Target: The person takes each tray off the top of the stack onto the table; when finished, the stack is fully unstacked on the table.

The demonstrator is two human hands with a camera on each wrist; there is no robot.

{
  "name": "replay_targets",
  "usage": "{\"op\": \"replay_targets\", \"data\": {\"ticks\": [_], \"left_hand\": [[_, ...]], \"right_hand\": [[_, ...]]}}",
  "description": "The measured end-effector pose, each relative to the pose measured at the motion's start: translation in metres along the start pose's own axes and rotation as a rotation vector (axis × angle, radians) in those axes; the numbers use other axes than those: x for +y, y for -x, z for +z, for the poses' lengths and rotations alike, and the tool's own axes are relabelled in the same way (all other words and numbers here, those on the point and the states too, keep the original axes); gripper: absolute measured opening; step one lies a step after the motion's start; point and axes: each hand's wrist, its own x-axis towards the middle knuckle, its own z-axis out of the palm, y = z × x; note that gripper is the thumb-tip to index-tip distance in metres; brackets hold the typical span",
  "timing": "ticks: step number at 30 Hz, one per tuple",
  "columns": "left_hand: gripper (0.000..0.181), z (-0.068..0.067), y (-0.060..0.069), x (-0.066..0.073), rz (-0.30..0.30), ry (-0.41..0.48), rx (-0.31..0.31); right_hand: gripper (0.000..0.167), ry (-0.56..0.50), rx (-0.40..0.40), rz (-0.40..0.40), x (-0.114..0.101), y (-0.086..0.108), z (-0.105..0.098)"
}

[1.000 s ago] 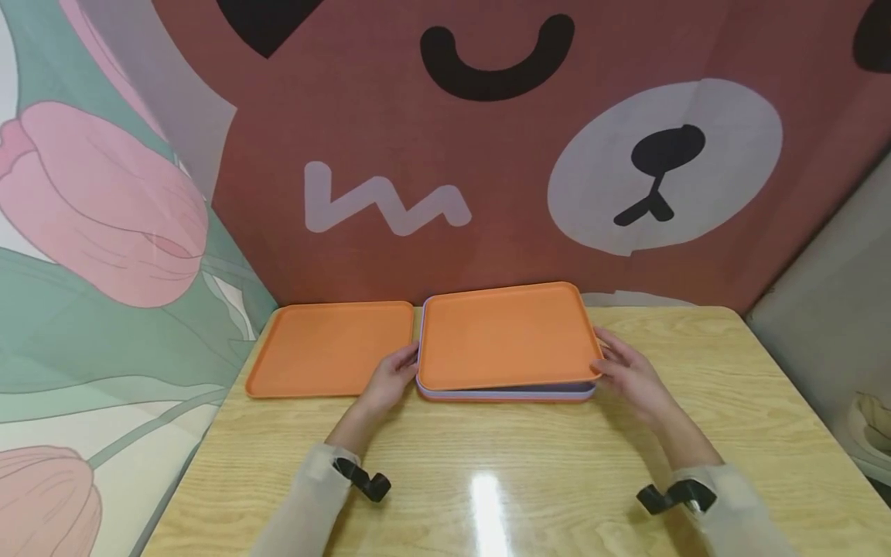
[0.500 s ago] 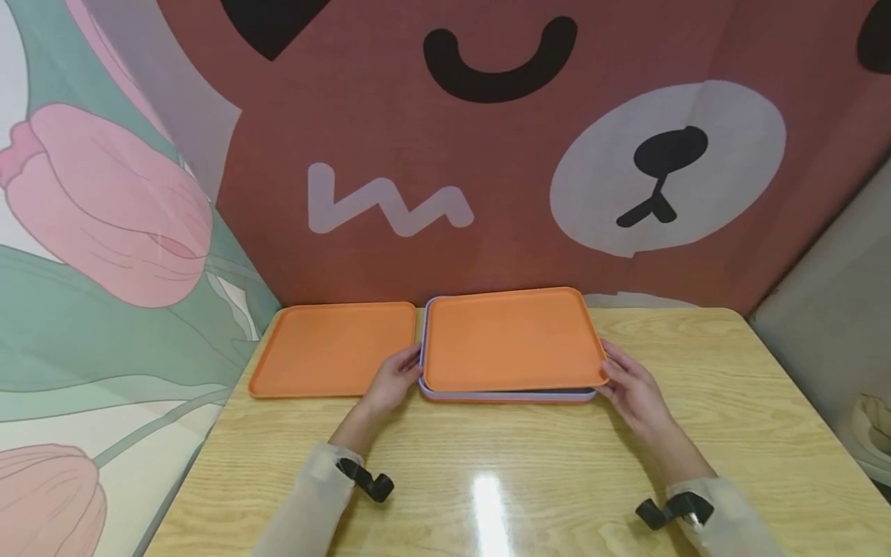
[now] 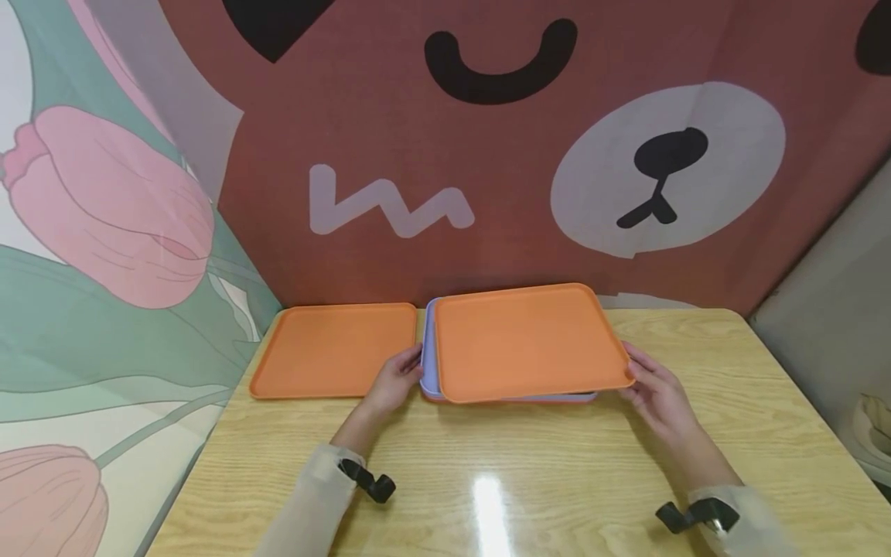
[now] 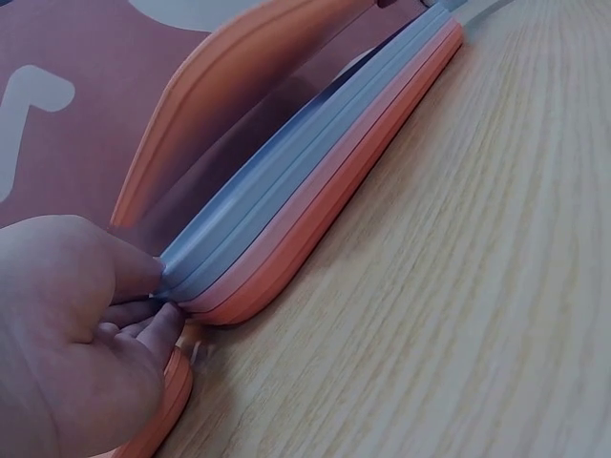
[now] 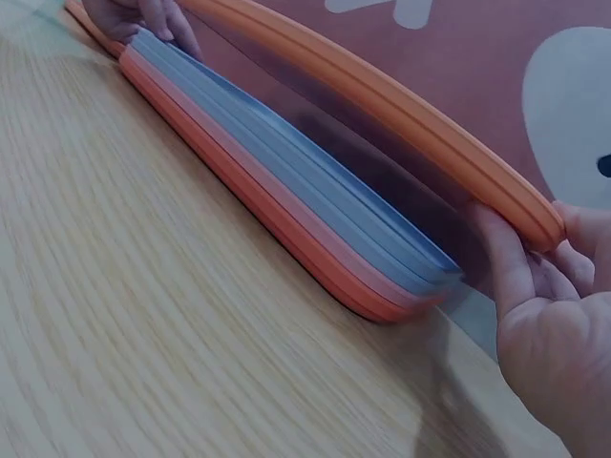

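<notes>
My right hand (image 3: 660, 396) pinches an orange rectangular tray (image 3: 532, 340) at its right edge, thumb on the rim and fingers beneath. That tray is held above a stack of trays and shifted to the right of it. In the left wrist view the stack shows blue-grey trays (image 4: 272, 205) over pink and red-orange ones (image 4: 334, 196). My left hand (image 3: 391, 385) holds the stack's left edge, its thumb at the blue rim and fingers against the side. A gap separates the orange tray from the stack in the right wrist view.
A second orange tray (image 3: 334, 352) lies flat on the wooden table (image 3: 543, 480), left of the stack. Behind the table's back edge stands a wall with a bear print (image 3: 501, 193). A flower-print wall (image 3: 111, 209) is on the left, a grey surface (image 3: 835, 286) on the right.
The right hand and the orange tray have moved to the right, uncovering a blue strip at the stack's left side. The left hand has stayed at the stack's left edge.
</notes>
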Motion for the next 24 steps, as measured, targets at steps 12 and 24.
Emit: {"op": "replay_targets", "data": {"ticks": [12,24], "left_hand": [[0.051,0.001,-0.001,-0.001,-0.024,0.007,0.017],[0.051,0.000,-0.001,-0.003,-0.032,-0.012,0.016]], "right_hand": [[0.055,-0.186,-0.162,-0.035,-0.036,0.027,-0.029],[0.061,-0.333,-0.234,-0.006,-0.095,0.073,-0.075]]}}
